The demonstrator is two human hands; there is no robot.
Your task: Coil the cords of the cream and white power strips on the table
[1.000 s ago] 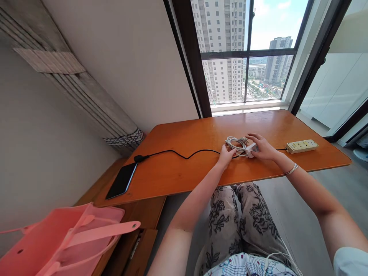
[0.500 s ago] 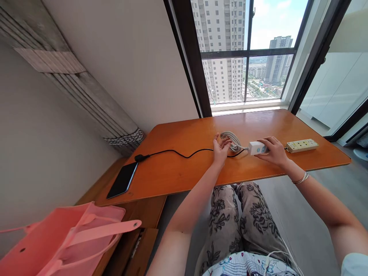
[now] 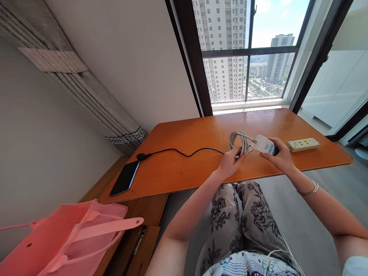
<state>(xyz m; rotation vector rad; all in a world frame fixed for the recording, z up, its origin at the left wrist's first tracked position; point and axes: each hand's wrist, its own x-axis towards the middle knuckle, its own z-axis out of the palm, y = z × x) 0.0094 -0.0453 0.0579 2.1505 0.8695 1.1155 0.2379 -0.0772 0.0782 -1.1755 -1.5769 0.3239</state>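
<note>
My right hand (image 3: 282, 156) grips a white power strip (image 3: 263, 145) with blue marks on its side, held just above the table and tilted. Its grey-white cord is gathered in a coil (image 3: 239, 137), and the fingers of my left hand (image 3: 230, 163) are closed around the lower part of that coil. A black cable (image 3: 184, 154) runs across the tabletop from the left and passes out of sight behind my left hand. Beyond my right hand lies a second, cream power strip (image 3: 303, 144) with several sockets.
The orange-brown wooden table (image 3: 172, 176) has its front edge over my knees. A black tablet or phone (image 3: 125, 178) lies at its left end, beside the black plug end (image 3: 142, 156). Lower left stands a pink bag (image 3: 66, 234). A window (image 3: 247, 51) is behind the table.
My left hand has moved right and closed on the cord coil. The coil and white power strip are lifted and tilted, shifted slightly right.
</note>
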